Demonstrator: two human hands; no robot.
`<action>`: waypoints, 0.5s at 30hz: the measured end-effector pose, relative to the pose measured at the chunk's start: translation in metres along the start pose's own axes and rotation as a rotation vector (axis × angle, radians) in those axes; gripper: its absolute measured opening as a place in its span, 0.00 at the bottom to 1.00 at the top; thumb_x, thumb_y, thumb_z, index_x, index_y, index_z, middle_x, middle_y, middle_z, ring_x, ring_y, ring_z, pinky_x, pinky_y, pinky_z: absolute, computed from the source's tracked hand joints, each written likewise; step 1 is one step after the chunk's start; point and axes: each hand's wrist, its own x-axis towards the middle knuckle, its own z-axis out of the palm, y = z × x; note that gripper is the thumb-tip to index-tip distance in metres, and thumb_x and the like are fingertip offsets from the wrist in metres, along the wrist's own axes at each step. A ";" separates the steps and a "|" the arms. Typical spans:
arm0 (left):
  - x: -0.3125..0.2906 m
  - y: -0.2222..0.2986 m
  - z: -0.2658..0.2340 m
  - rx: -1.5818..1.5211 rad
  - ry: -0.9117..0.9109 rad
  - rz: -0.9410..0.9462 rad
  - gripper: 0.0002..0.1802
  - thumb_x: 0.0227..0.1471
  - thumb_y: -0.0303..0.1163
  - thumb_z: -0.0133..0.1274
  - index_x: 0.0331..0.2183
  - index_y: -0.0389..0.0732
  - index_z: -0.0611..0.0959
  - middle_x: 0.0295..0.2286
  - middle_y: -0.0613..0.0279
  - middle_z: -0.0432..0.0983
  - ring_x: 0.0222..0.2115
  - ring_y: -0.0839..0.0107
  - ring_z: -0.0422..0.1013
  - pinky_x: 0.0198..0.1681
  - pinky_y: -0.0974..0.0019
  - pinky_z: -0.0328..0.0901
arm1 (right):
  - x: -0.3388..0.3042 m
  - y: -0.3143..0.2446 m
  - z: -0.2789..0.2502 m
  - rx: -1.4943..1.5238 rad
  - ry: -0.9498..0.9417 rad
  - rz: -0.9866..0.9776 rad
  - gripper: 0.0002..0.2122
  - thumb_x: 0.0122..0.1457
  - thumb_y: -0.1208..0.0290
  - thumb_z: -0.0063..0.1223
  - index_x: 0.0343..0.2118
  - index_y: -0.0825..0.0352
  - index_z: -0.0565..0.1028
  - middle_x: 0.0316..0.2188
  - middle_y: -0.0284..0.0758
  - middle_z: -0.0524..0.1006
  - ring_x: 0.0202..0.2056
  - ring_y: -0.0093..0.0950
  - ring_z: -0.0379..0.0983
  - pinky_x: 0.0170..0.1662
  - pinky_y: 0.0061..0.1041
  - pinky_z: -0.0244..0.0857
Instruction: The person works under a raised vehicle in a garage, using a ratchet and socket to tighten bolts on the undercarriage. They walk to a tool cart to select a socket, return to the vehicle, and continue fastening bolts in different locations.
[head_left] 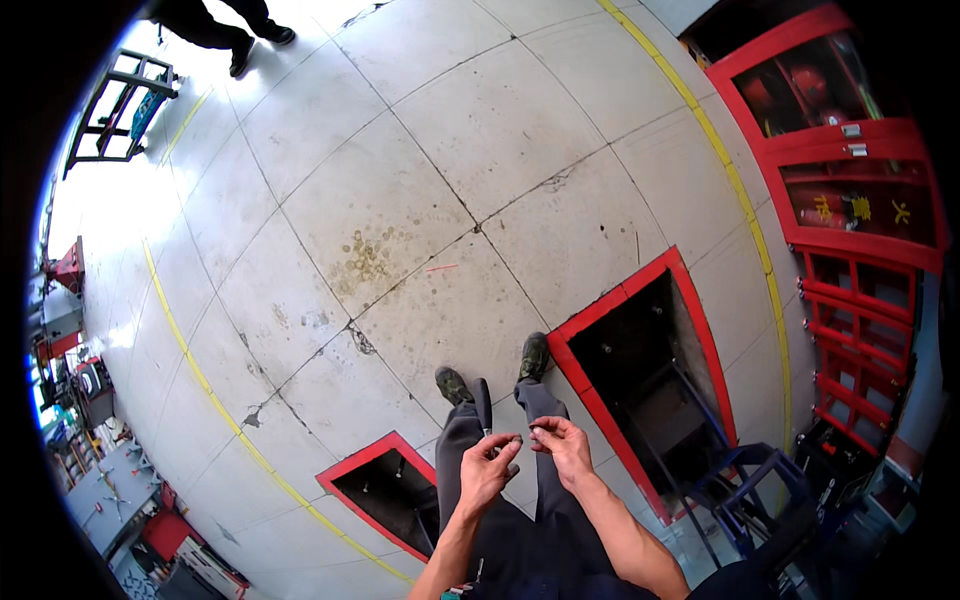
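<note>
My left hand (488,468) is closed in front of my thighs. A slim tool with a long black handle (484,402) sticks out of it, handle pointing away from me. Its kind cannot be made out. The left thumb and forefinger also pinch together, with a tiny dark bit at the tips. Close beside it on the right, my right hand (564,450) pinches with thumb and forefinger. Whatever lies in that pinch is too small to name. The two sets of fingertips nearly meet. Both hands are in the air above the floor.
Two red-rimmed floor pits lie beside me: a large one (680,278) right, a smaller one (392,440) left. A dark blue metal frame (765,460) stands lower right. Red cabinets (775,150) line the right side. A cart (118,158) and a person's legs (205,25) are far left.
</note>
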 end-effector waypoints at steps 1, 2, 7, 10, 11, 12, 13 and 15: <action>-0.011 -0.013 0.003 0.005 0.018 -0.044 0.12 0.56 0.35 0.62 0.39 0.38 0.86 0.21 0.73 0.70 0.17 0.86 0.61 0.19 0.77 0.60 | -0.006 0.014 -0.003 0.072 -0.010 0.034 0.08 0.62 0.77 0.55 0.43 0.69 0.76 0.36 0.33 0.79 0.36 0.23 0.77 0.40 0.23 0.75; -0.023 -0.033 0.000 0.102 0.009 -0.002 0.12 0.54 0.33 0.62 0.39 0.38 0.86 0.23 0.71 0.73 0.17 0.84 0.62 0.19 0.75 0.60 | -0.024 0.030 -0.005 0.138 -0.010 0.090 0.08 0.62 0.75 0.56 0.43 0.69 0.76 0.36 0.33 0.79 0.36 0.23 0.77 0.40 0.23 0.75; -0.074 -0.077 -0.023 0.607 0.022 0.200 0.14 0.49 0.30 0.64 0.40 0.37 0.86 0.28 0.60 0.79 0.28 0.74 0.73 0.34 0.71 0.67 | -0.078 0.116 -0.009 0.361 -0.101 0.271 0.07 0.65 0.70 0.50 0.43 0.64 0.74 0.36 0.32 0.79 0.36 0.22 0.77 0.41 0.23 0.71; -0.103 -0.099 -0.051 0.723 -0.028 0.349 0.15 0.47 0.30 0.64 0.40 0.40 0.86 0.26 0.56 0.73 0.27 0.64 0.72 0.32 0.65 0.66 | -0.106 0.163 -0.004 0.538 -0.191 0.366 0.08 0.66 0.70 0.46 0.44 0.64 0.74 0.37 0.33 0.79 0.39 0.24 0.77 0.44 0.25 0.70; -0.117 -0.098 -0.057 0.733 -0.041 0.334 0.15 0.47 0.30 0.63 0.40 0.40 0.86 0.26 0.53 0.73 0.28 0.60 0.72 0.33 0.63 0.66 | -0.111 0.179 -0.003 0.581 -0.229 0.366 0.08 0.66 0.70 0.46 0.44 0.64 0.74 0.38 0.33 0.79 0.39 0.25 0.77 0.44 0.25 0.70; -0.129 -0.107 -0.066 0.757 -0.038 0.296 0.14 0.47 0.31 0.63 0.39 0.42 0.86 0.26 0.54 0.73 0.29 0.60 0.72 0.34 0.62 0.66 | -0.117 0.193 -0.003 0.623 -0.267 0.368 0.08 0.66 0.70 0.45 0.44 0.64 0.75 0.38 0.33 0.79 0.39 0.25 0.77 0.44 0.25 0.70; -0.138 -0.120 -0.080 0.776 -0.032 0.316 0.13 0.47 0.31 0.63 0.39 0.43 0.86 0.26 0.55 0.72 0.29 0.59 0.72 0.34 0.61 0.66 | -0.125 0.199 -0.001 0.616 -0.309 0.368 0.09 0.65 0.70 0.46 0.44 0.64 0.75 0.39 0.34 0.79 0.40 0.26 0.77 0.44 0.25 0.70; -0.157 -0.137 -0.100 0.817 -0.030 0.339 0.12 0.48 0.32 0.63 0.38 0.44 0.87 0.26 0.55 0.72 0.30 0.57 0.72 0.34 0.59 0.66 | -0.145 0.201 0.004 0.560 -0.377 0.323 0.08 0.65 0.72 0.46 0.44 0.66 0.75 0.39 0.35 0.79 0.41 0.26 0.76 0.44 0.24 0.69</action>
